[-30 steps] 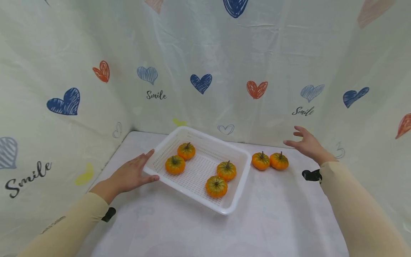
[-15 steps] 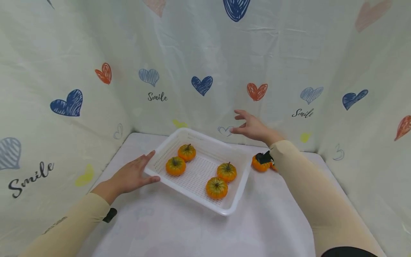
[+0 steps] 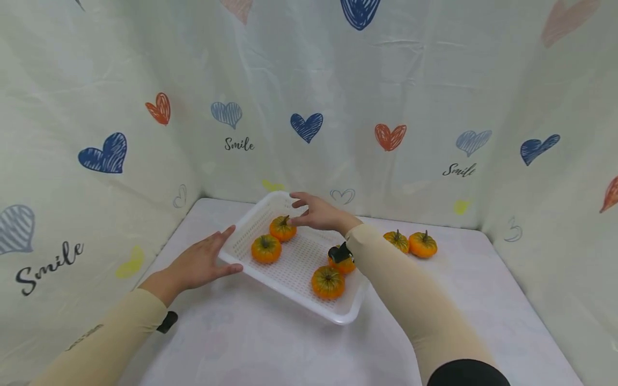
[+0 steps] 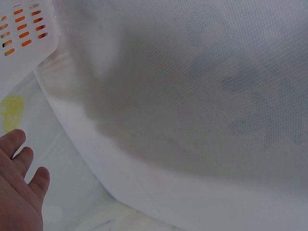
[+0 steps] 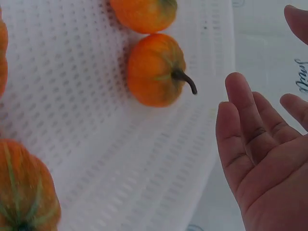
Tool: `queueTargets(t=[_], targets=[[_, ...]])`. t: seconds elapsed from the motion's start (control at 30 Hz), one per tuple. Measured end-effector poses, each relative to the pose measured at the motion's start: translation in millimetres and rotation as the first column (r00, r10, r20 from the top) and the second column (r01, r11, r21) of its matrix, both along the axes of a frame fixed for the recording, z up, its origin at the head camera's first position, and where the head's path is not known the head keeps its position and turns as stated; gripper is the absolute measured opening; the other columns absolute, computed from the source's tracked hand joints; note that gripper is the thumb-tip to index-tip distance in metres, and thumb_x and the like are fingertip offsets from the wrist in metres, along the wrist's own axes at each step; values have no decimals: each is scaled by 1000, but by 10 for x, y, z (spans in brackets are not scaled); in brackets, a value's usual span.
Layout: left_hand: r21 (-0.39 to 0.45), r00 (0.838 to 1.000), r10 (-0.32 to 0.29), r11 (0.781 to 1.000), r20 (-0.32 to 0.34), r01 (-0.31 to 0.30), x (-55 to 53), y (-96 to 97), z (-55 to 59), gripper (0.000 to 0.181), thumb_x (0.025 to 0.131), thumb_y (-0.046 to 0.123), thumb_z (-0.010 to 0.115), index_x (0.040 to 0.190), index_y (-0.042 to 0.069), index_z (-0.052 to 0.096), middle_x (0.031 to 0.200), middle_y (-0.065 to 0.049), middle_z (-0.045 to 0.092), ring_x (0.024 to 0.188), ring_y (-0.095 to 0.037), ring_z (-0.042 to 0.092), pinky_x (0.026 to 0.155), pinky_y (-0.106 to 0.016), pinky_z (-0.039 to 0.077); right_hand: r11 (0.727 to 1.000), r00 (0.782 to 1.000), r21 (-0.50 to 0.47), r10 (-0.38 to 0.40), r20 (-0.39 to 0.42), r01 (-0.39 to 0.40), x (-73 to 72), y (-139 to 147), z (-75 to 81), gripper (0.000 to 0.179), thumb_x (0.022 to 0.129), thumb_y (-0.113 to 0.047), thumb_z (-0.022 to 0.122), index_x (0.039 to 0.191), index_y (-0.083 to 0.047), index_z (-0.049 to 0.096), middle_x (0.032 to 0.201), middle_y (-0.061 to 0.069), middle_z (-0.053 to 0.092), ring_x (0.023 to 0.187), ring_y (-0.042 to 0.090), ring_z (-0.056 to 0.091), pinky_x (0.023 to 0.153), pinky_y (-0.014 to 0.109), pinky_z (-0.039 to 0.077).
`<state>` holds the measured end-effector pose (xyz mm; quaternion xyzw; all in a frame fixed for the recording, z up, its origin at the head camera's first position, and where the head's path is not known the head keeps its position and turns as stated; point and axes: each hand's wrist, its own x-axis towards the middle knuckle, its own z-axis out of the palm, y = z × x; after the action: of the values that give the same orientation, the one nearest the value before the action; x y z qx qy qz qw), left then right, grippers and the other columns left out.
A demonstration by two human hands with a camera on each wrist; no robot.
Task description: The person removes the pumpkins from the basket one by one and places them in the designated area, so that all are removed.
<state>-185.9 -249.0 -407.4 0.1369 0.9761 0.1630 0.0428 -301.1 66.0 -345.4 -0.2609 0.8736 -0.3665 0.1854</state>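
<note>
A white perforated plastic basket [image 3: 289, 281] stands at an angle on the table with several small orange-and-green pumpkins in it. My left hand [image 3: 200, 261] is at its left end, fingers spread, fingertips right at the rim. My right hand [image 3: 321, 214] is over the basket's back side, fingers apart and holding nothing. Below its thumb sits the back-left pumpkin [image 3: 282, 229], whose dark stem points up in the right wrist view. Beside that lies the front-left pumpkin [image 3: 266, 249]. The front-right pumpkin [image 3: 328, 282] shows whole, while my right wrist partly covers the one behind it [image 3: 344, 265].
Two more pumpkins rest on the table right of the basket: the nearer-to-basket pumpkin [image 3: 397, 242], partly behind my right sleeve, and the outer pumpkin [image 3: 422, 244]. A light curtain [image 3: 347, 96] printed with hearts hangs along the back and sides of the white table [image 3: 270, 343].
My right hand has swept left, from above the two pumpkins on the table to over the basket's back left. The left hand, basket and pumpkins have stayed in place.
</note>
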Motion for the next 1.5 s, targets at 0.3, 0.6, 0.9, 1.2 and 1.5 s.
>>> queueTargets(t=[0.3, 0.6, 0.9, 1.2, 1.5], targets=[[4, 1000, 3, 1000, 2, -3, -11, 3, -21, 114, 79, 83, 52, 161, 13, 13, 156, -30, 27, 140, -50, 29, 109, -67, 26, 997, 995, 20, 69, 75, -71, 67, -244, -355, 77, 91, -32, 74, 155, -17, 34, 148, 12, 46, 132, 28, 47, 107, 44, 42], [-14, 1000, -11, 1000, -9, 11, 2, 1, 11, 114, 80, 84, 50, 161, 11, 14, 155, -31, 28, 140, -50, 29, 109, -66, 27, 994, 992, 83, 60, 109, -69, 140, -364, -529, 80, 89, -34, 77, 156, -19, 35, 147, 5, 48, 135, 23, 42, 111, 42, 36], [-18, 1000, -20, 1000, -11, 19, -2, -9, 3, 113, 81, 83, 49, 160, 11, 14, 155, -31, 28, 141, -49, 29, 110, -64, 26, 993, 987, 53, 100, 124, -107, 138, -401, -648, 78, 89, -30, 77, 154, -13, 38, 149, 4, 47, 131, 19, 47, 110, 36, 37], [-10, 1000, -18, 1000, -14, 17, -4, -9, 1, 112, 82, 82, 51, 160, 10, 14, 155, -31, 28, 139, -50, 30, 110, -65, 26, 990, 979, 43, 129, 158, -138, 126, -495, -748, 82, 86, -26, 81, 154, -10, 37, 144, 9, 50, 119, 18, 56, 102, 31, 45], [-17, 1000, -11, 1000, -14, 11, -31, -13, -36, 113, 81, 83, 50, 161, 12, 13, 155, -30, 29, 139, -50, 32, 109, -66, 28, 977, 978, 125, 154, 138, -171, 148, -589, -798, 84, 85, -31, 81, 155, -18, 36, 151, 8, 44, 127, 22, 52, 107, 37, 41]])
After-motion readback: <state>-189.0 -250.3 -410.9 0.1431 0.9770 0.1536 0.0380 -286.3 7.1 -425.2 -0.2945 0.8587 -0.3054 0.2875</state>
